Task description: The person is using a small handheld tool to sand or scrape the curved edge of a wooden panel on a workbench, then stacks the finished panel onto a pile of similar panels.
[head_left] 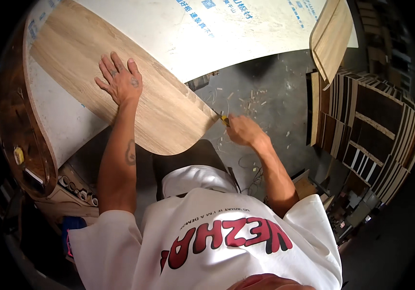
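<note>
A long wood-grain board with a rounded near end reaches from the far left toward my body. My left hand lies flat on its face, fingers spread. At the board's near right edge, my right hand is closed around a yellow utility knife, whose narrow dark tip meets the corner of the board. Most of the knife's handle is hidden inside my fingers. Under the board is a large white sheet with blue print.
Two stacked wood-grain pieces overhang the sheet's right edge. A rack of panel strips stands at the right. Offcuts litter the grey floor. On the left is a brown worktable with a yellow tape measure.
</note>
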{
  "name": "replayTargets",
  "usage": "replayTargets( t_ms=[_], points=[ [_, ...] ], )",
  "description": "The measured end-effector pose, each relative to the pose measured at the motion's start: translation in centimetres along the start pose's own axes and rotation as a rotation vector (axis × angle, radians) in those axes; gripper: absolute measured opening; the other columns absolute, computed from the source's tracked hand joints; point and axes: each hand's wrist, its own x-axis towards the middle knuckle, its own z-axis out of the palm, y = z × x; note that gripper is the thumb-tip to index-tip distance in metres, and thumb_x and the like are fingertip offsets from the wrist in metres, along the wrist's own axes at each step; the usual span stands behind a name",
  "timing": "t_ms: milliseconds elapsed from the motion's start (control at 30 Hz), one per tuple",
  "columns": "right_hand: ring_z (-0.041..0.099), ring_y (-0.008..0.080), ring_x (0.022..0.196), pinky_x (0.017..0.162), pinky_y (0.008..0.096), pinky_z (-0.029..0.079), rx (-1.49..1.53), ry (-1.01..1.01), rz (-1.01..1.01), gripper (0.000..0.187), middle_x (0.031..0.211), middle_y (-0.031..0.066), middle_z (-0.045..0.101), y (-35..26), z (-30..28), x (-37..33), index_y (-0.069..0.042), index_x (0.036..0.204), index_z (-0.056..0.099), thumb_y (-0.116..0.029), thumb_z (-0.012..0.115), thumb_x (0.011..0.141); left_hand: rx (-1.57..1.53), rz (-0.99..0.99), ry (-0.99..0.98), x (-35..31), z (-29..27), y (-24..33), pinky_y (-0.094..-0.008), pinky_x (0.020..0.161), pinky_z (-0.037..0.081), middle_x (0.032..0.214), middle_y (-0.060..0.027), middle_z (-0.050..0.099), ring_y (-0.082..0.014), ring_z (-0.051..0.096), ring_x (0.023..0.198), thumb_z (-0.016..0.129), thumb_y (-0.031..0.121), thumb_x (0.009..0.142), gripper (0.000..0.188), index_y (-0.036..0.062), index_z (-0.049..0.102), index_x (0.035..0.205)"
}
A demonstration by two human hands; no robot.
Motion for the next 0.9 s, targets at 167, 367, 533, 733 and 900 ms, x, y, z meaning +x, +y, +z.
replayTargets(
  t_ms=[167, 367, 533, 733, 900],
  points=[
    [0.066, 0.0482, 0.093, 0.083, 0.0552, 0.052, 0.009, -0.009, 0.010, 0.028, 0.095, 0.0302, 0.069, 1.0, 1.2, 0.3, 0.006, 0.111, 0.059, -0.012, 0.048, 0.093, -0.014, -0.010, -0.022, 0.1, -0.1, 0.2, -0.0654, 0.120, 0.007, 0.169, -0.0187, 0.016, -0.0331, 0.010, 0.157, 0.026, 0.049, 0.107, 0.068, 0.0073, 0.026, 0.161],
    [0.067, 0.0470, 0.097, 0.085, 0.0540, 0.053, -0.056, -0.045, 0.015, 0.028, 0.099, 0.0298, 0.070, 0.8, 1.3, -0.9, 0.005, 0.116, 0.057, -0.009, 0.048, 0.094, 0.026, -0.023, -0.041, 0.3, -0.3, 0.0, -0.0654, 0.120, 0.006, 0.169, -0.0184, 0.015, -0.0330, 0.009, 0.157, 0.025, 0.049, 0.107, 0.068, 0.0077, 0.024, 0.161],
    [0.068, 0.0470, 0.095, 0.084, 0.0551, 0.053, -0.012, -0.029, 0.014, 0.029, 0.099, 0.0303, 0.069, 1.5, 1.8, -0.3, 0.006, 0.117, 0.055, -0.011, 0.050, 0.095, 0.022, -0.021, -0.032, 0.2, -0.1, 0.1, -0.0659, 0.120, 0.007, 0.169, -0.0185, 0.015, -0.0332, 0.009, 0.157, 0.024, 0.050, 0.107, 0.069, 0.0073, 0.023, 0.161],
    [0.073, 0.0376, 0.088, 0.078, 0.0463, 0.060, -0.100, -0.542, 0.091, 0.022, 0.097, 0.0212, 0.074, 6.7, 13.1, 6.3, -0.001, 0.103, 0.070, -0.010, 0.059, 0.085, 0.043, 0.025, -0.011, -0.2, -0.6, 0.4, -0.0660, 0.120, 0.008, 0.167, -0.0215, 0.018, -0.0357, 0.014, 0.155, 0.031, 0.048, 0.107, 0.069, 0.0047, 0.027, 0.160],
    [0.071, 0.0318, 0.088, 0.077, 0.0429, 0.057, 0.416, 0.094, 0.223, 0.022, 0.101, 0.0200, 0.072, 10.5, 24.8, 5.5, -0.005, 0.112, 0.062, -0.012, 0.062, 0.091, 0.060, -0.005, -0.007, -0.4, -0.9, -0.1, -0.0660, 0.120, 0.010, 0.166, -0.0223, 0.020, -0.0347, 0.015, 0.155, 0.032, 0.048, 0.107, 0.069, 0.0027, 0.029, 0.159]
  ],
)
